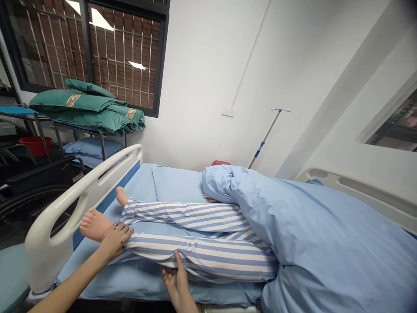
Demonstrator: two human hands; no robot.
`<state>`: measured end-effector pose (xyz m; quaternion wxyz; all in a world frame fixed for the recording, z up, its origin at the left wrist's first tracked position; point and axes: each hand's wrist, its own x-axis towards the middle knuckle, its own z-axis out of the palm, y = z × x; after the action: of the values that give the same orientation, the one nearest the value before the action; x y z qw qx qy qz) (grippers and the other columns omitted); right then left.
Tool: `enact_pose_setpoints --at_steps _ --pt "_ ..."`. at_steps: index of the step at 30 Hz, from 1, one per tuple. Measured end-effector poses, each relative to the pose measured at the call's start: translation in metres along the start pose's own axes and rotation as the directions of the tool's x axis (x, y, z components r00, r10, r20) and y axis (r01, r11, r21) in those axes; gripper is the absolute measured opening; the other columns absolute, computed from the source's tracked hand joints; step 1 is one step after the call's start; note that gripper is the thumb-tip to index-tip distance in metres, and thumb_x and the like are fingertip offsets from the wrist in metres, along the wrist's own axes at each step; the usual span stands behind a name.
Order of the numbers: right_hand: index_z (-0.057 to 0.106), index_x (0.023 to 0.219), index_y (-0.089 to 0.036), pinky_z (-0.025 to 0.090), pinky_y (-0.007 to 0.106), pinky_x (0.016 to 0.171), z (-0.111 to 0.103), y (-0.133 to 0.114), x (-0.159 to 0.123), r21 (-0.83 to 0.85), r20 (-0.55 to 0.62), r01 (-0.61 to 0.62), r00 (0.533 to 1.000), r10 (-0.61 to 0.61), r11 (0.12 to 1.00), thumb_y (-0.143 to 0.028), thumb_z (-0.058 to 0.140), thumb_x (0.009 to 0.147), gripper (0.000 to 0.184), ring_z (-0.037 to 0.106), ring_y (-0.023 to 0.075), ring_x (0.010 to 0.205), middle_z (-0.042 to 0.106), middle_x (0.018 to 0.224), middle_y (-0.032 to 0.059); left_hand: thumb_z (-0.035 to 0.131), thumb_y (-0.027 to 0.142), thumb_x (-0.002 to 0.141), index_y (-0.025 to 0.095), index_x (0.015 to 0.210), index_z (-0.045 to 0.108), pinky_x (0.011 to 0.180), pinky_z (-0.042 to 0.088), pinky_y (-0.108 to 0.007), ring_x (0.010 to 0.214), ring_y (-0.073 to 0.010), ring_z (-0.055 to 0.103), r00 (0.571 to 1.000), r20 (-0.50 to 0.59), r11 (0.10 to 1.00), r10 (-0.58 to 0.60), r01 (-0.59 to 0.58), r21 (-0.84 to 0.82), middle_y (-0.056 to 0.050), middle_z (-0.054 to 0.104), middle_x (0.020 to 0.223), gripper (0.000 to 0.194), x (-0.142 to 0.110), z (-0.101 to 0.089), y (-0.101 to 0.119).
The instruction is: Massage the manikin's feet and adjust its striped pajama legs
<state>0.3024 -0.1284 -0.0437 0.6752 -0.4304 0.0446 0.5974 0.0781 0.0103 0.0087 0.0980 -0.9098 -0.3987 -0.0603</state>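
A manikin in blue-and-white striped trousers (211, 256) lies on the bed with its legs stretched toward the footboard. My left hand (114, 241) is wrapped over the nearer ankle, just above the bare foot (95, 224), at the trouser hem. Lower down in view, my right hand (177, 280) holds the same leg from the near side around the calf or knee, thumb up against the cloth and fingers partly hidden beneath. The farther leg (189, 213) rests on the light blue sheet (176, 178). A folded-back blue quilt (312, 221) covers the upper body; a hand shows at its edge.
A white footboard (83, 187) stands at the left, with a wheelchair (42, 182) beyond it. Green bundled bedding (87, 106) lies on a rack under the window. An IV pole (265, 139) rises behind the bed, and the headboard (365, 191) is at the right.
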Motion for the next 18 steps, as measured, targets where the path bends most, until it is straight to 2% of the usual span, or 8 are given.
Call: enact_pose_setpoints --at_steps 3,8,10,14,17,18 --pt "0.057 0.099 -0.024 0.051 0.028 0.058 -0.001 0.0 -0.001 -0.058 0.011 0.015 1.0 -0.014 0.998 -0.053 0.074 0.058 0.053 0.062 0.0153 0.065 0.066 0.084 0.002 0.045 -0.002 0.06 0.02 0.109 0.06 0.087 0.034 -0.042 0.099 -0.0278 0.052 1.0 0.014 1.0 -0.003 0.003 0.0 -0.011 0.063 0.102 0.056 0.002 0.001 0.0" --pt "0.054 0.093 -0.022 0.048 0.025 0.055 -0.011 0.007 -0.009 -0.082 -0.032 -0.045 0.999 0.043 0.996 -0.052 0.079 0.049 0.059 0.062 0.0148 0.061 0.062 0.076 0.0006 0.045 0.0 0.059 0.021 0.113 0.058 0.086 0.035 -0.043 0.1 -0.0282 0.052 0.99 0.14 1.0 -0.011 0.015 -0.022 -0.011 0.062 0.106 0.06 -0.007 0.031 0.01" --pt "0.051 0.091 -0.022 0.047 0.024 0.054 -0.014 0.008 -0.013 -0.077 -0.051 -0.044 0.998 0.04 0.996 -0.048 0.082 0.044 0.062 0.065 0.0178 0.066 0.059 0.073 -0.0002 0.043 0.0 0.06 0.02 0.113 0.059 0.085 0.036 -0.042 0.1 -0.0278 0.052 0.99 0.133 0.999 -0.05 0.052 -0.005 -0.012 0.061 0.109 0.059 -0.011 0.039 0.014" --pt "0.048 0.088 -0.022 0.047 0.025 0.057 -0.025 0.01 -0.022 -0.13 -0.037 -0.018 0.999 0.013 0.991 -0.046 0.082 0.043 0.061 0.067 0.0217 0.076 0.061 0.078 0.0008 0.038 -0.002 0.067 0.021 0.117 0.058 0.094 0.034 -0.044 0.11 -0.0285 0.048 0.994 -0.041 0.994 -0.098 0.1 0.053 -0.013 0.057 0.117 0.058 -0.026 0.045 0.018" --pt "0.048 0.091 -0.023 0.045 0.025 0.052 -0.053 0.021 -0.025 -0.225 -0.067 0.01 0.997 -0.026 0.974 -0.043 0.08 0.042 0.061 0.067 0.0216 0.072 0.065 0.083 0.0027 0.037 -0.001 0.07 0.024 0.123 0.054 0.104 0.028 -0.045 0.121 -0.0276 0.042 0.978 -0.187 0.995 -0.092 0.095 0.012 -0.012 0.052 0.128 0.061 -0.054 0.051 0.019" --pt "0.049 0.091 -0.024 0.043 0.025 0.049 -0.065 0.026 -0.026 -0.274 -0.088 0.04 0.994 -0.066 0.961 -0.041 0.079 0.042 0.061 0.066 0.0213 0.068 0.065 0.08 0.0021 0.038 0.001 0.072 0.023 0.123 0.054 0.104 0.029 -0.045 0.121 -0.0278 0.043 0.966 -0.226 0.992 -0.123 0.121 -0.026 -0.013 0.051 0.128 0.058 -0.065 0.054 0.019"
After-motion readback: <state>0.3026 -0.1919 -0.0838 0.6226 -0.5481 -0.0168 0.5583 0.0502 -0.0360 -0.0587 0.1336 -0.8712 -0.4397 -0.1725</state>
